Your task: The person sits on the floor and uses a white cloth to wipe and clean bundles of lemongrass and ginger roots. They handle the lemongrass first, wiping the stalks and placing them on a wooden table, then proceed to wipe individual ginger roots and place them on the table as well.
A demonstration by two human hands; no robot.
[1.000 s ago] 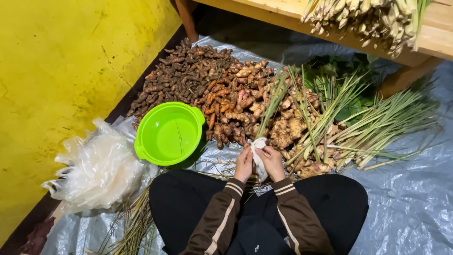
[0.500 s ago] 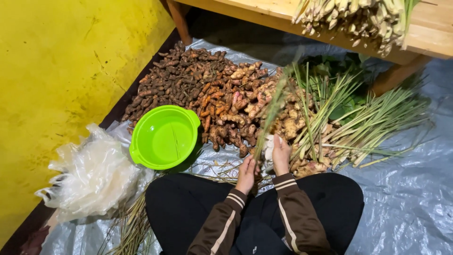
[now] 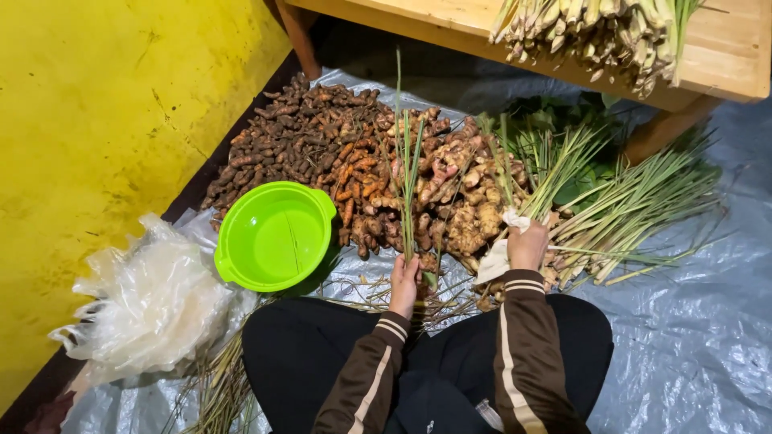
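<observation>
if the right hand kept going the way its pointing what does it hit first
The right hand, gripping a white cloth, points up and away from the body. Straight ahead it would probably first meet the lemongrass stalks, beside the ginger pile; depth is hard to judge.

My view is evenly and fairly brightly lit from above, with no hard shadows. The yellow wall (image 3: 104, 137) on my left glows warm and flat, its scuffs plain to see. The green bowl (image 3: 273, 235) is vivid, almost oversaturated, with a soft sheen inside. The grey plastic sheet (image 3: 683, 321) shows pale, dull glare along its creases, and the heap of clear bags (image 3: 149, 301) catches milky highlights. It is dark under the wooden desk (image 3: 724, 48), and my black trousers (image 3: 322, 354) lose nearly all detail. Focus is sharp across the middle; the stalks in my left hand (image 3: 404, 283) look crisp. Straight lines bend slightly toward the edges.
</observation>
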